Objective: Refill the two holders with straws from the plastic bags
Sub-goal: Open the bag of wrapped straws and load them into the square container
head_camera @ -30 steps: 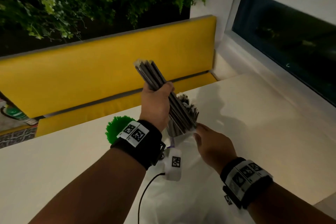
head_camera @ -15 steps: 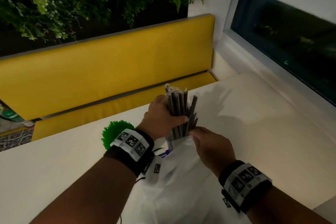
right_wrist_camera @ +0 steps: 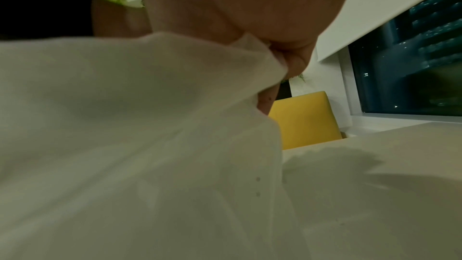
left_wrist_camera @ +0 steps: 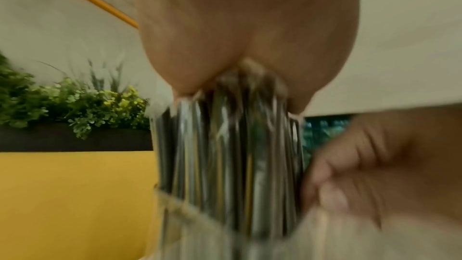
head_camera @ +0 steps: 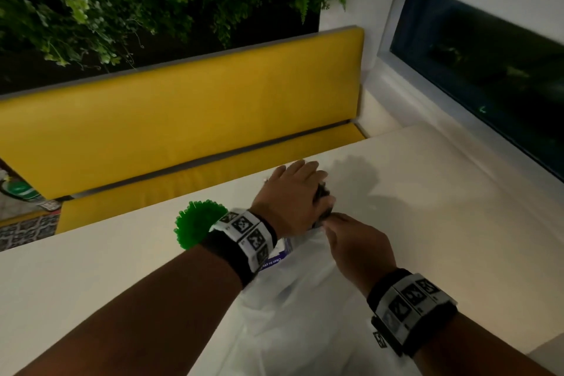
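Nearest, a white bag (head_camera: 299, 308) lies on the tabletop (head_camera: 442, 223) at 6 o'clock, its top edge pinched in the right hand (head_camera: 357, 241). Just beyond, at 12 o'clock from it, the left hand (head_camera: 293, 195) lies flat, fingers (head_camera: 300, 166) straight, on the tips of the dark straws (left_wrist_camera: 230, 155) standing in a holder (left_wrist_camera: 200, 230). This looks like seating that bundle. Next, probably, reach into the bag for more. Green straws (head_camera: 198, 223) fill the other holder at 9 o'clock.
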### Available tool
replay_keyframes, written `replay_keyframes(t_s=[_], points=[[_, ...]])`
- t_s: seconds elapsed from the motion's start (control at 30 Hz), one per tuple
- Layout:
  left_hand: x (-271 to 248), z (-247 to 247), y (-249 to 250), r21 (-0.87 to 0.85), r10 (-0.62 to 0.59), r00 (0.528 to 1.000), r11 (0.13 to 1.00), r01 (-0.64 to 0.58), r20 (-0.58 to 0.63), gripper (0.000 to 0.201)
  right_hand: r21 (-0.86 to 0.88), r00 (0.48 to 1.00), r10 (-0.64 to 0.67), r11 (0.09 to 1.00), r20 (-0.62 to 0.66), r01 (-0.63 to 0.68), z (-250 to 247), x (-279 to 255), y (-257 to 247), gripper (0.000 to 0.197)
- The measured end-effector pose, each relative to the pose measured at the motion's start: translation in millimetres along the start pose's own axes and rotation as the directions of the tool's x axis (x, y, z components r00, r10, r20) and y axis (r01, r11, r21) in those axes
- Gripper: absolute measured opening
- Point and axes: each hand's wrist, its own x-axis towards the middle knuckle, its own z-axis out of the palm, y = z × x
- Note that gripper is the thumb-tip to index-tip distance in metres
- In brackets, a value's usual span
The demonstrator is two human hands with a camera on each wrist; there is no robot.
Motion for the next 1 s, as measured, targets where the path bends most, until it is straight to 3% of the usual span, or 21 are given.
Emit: replay_keyframes(t_s=[0.03,0.1,0.17,0.2,0.27,0.33,0.4,0.47,0.53,0.63,0.7,0.73,0.77,0.83,0.87,0.9,0.93,1.0], points=[[0.1,-2.1,-0.8,-0.052,0.002,0.999,0.999,-0.004,-0.047,0.068,0.011,1.000,-0.001,1.000,-0.003,0.001,0.2,0.5,0.2,0.017],[1.2,-15.0,9.6,-0.130,0.006,0.963,0.991,-0.043,-0.271,0.072,0.049,1.000,-0.011,0.999,-0.028,0.012,-1.3,-0.6,-1.7,0.016],[6.0,-21.7,28.2,-0.054,0.047,0.922,0.996,-0.073,-0.385,0.069,0.096,0.993,-0.029,0.995,-0.114,0.040,-6.1,-2.8,-5.4,0.007],[7.1,-16.9,36.2,0.042,0.091,0.937,0.996,-0.082,-0.338,0.066,0.109,0.987,-0.030,0.993,-0.159,0.047,-7.6,-3.8,-6.6,0.005],[6.9,1.3,36.3,0.204,0.103,0.992,0.975,-0.086,-0.072,0.059,0.101,0.979,-0.031,0.993,-0.203,0.052,-8.2,-3.6,-6.7,0.008],[5.6,14.5,21.8,0.287,0.064,0.993,0.954,-0.091,0.101,0.054,0.084,0.985,-0.028,0.996,-0.169,0.042,-3.7,-2.7,-5.2,0.018],[7.1,11.8,17.9,0.282,0.085,0.993,0.953,-0.106,0.087,0.053,0.074,0.987,-0.020,0.997,-0.159,0.032,-1.6,-2.5,-3.8,0.012],[7.3,3.0,25.8,0.199,0.059,0.997,0.979,-0.049,-0.047,0.055,0.090,0.988,-0.008,0.996,-0.153,0.022,-5.3,-3.2,-5.5,0.004],[7.3,0.4,29.1,0.123,-0.035,0.988,0.991,0.053,-0.149,0.060,0.102,0.995,-0.003,0.995,-0.098,0.013,-6.8,-4.1,-6.4,0.010],[3.3,13.8,15.8,0.107,-0.146,0.989,0.983,0.146,-0.007,0.060,0.064,0.999,-0.008,0.998,-0.047,0.011,-4.2,-1.8,-4.1,0.020],[1.6,13.0,10.4,0.075,-0.134,0.991,0.988,0.135,-0.022,0.059,0.067,1.000,-0.002,0.998,0.015,0.001,-4.5,0.3,-4.2,0.025],[-4.4,6.8,13.4,0.032,-0.118,0.988,0.992,0.121,-0.096,0.059,0.092,0.998,0.010,0.996,0.059,-0.015,-5.7,-1.1,-4.1,0.027],[-13.7,-1.7,18.2,-0.038,-0.089,0.966,0.996,0.082,-0.244,0.055,0.129,0.995,0.023,0.991,0.095,-0.035,-7.7,-2.3,-4.4,0.029],[-44.5,-15.5,29.3,-0.202,0.009,0.819,0.968,-0.152,-0.574,0.036,0.167,0.992,0.048,0.984,0.115,-0.067,-13.3,-9.9,-3.0,0.036],[-64.5,-16.5,34.6,-0.268,0.042,0.783,0.927,-0.263,-0.621,0.023,0.184,0.994,0.052,0.980,0.101,-0.070,-17.3,-15.3,-1.8,0.042],[-84.4,-10.8,38.7,-0.343,0.053,0.803,0.886,-0.311,-0.593,0.013,0.211,0.995,0.048,0.975,0.091,-0.066,-20.8,-20.6,-0.8,0.050],[-101.2,-0.1,41.4,-0.423,0.045,0.868,0.860,-0.285,-0.494,0.010,0.245,0.995,0.046,0.967,0.091,-0.067,-23.3,-25.4,0.9,0.057],[-122.8,32.2,44.2,-0.540,-0.035,0.972,0.836,-0.098,-0.230,0.014,0.305,0.988,0.080,0.945,0.135,-0.118,-28.1,-32.5,1.9,0.061]])
